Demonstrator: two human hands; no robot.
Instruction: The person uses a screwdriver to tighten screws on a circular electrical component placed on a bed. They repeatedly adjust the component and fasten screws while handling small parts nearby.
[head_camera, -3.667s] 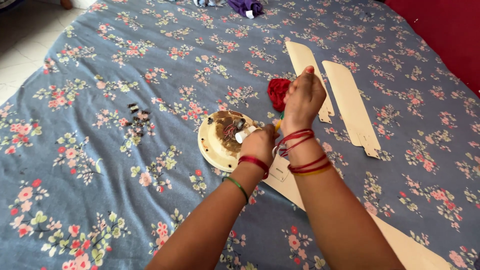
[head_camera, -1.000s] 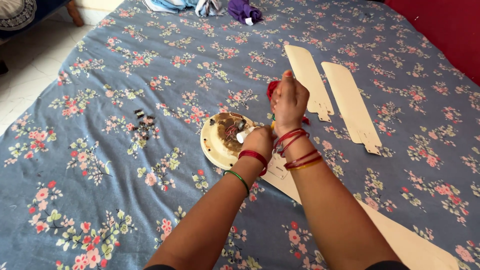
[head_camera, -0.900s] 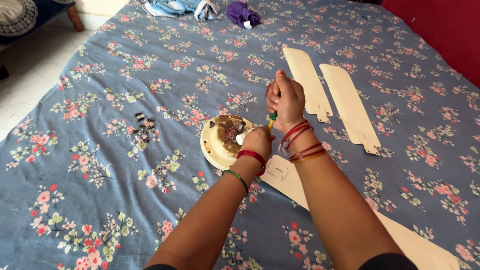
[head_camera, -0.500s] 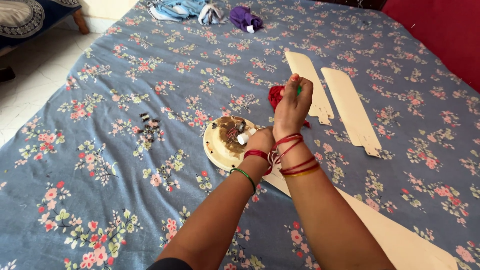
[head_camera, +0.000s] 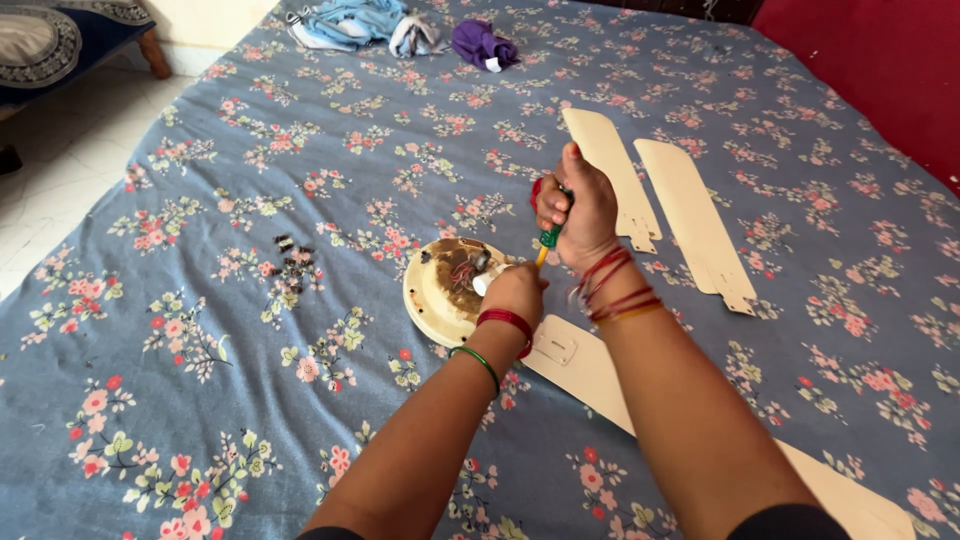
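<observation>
1. Head view: the right hand (head_camera: 578, 208) is fisted tightly around the green handle of a screwdriver (head_camera: 547, 240), held nearly upright with its tip pointing down toward the fan motor.
2. Just below it, the left hand (head_camera: 514, 288) is closed over the near edge of the round cream fan motor housing (head_camera: 440, 290), covering a white part there; whether it grips or only presses cannot be told.
3. Inside the housing, brown rust and red wires show.
4. One cream fan blade (head_camera: 590, 370) runs from under the wrists toward the lower right.
5. Two more blades (head_camera: 690, 215) lie side by side beyond the right hand.
6. Small dark screws (head_camera: 290, 265) sit left of the housing, well apart from it.
7. Everything rests on a bed with a blue floral sheet (head_camera: 200, 200); bunched clothes (head_camera: 400, 25) lie at its far end.
</observation>
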